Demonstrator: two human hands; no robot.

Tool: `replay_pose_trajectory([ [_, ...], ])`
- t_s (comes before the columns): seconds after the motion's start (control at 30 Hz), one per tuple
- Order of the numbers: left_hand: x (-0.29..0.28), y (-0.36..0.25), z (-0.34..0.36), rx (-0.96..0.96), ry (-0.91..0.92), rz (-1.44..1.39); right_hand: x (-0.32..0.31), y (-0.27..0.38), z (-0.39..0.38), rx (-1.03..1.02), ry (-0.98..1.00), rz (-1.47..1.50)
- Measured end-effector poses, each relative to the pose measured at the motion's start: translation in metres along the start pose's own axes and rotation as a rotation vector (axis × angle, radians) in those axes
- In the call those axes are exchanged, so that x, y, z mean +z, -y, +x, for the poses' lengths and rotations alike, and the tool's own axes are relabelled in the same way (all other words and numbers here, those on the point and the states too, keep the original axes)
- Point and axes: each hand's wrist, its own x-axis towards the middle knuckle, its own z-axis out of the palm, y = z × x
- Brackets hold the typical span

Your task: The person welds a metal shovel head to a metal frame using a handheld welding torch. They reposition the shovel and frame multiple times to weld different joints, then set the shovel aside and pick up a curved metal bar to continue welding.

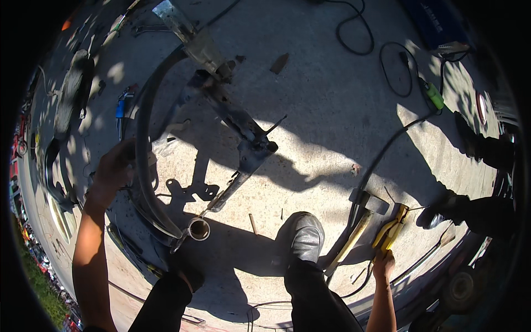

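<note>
A welded metal frame [238, 119] with brackets and an open round tube end [199, 228] stands in front of me, with a dark curved wheel [145, 138] along its left side. My left hand [115, 169] is at the wheel's outer side, its fingers curled against it and partly lost in shadow. At the lower right, my right hand [383, 262] grips a yellow welding electrode holder [390, 229]. A thin rod sticks out from its far end. Beside the holder lies a hammer [375, 203] with a wooden handle.
Black cable [381, 152] runs across the concrete to a green connector [434, 97] and a blue machine [431, 25]. Another person's shoes [437, 210] are at the right. A blue-handled tool [120, 109] lies left of the wheel. My shoe [307, 235] is near the frame.
</note>
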Motion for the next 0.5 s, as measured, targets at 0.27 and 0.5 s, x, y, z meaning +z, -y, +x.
replay_pose_trajectory([
  [0.27, 0.005, -0.006, -0.006, -0.070, -0.080, 0.044, -0.008, 0.013, -0.002, 0.062, 0.041, 0.001],
  [0.5, 0.012, -0.005, -0.026, -0.214, -0.233, 0.439, -0.010, 0.016, -0.001, 0.097, 0.050, -0.026],
])
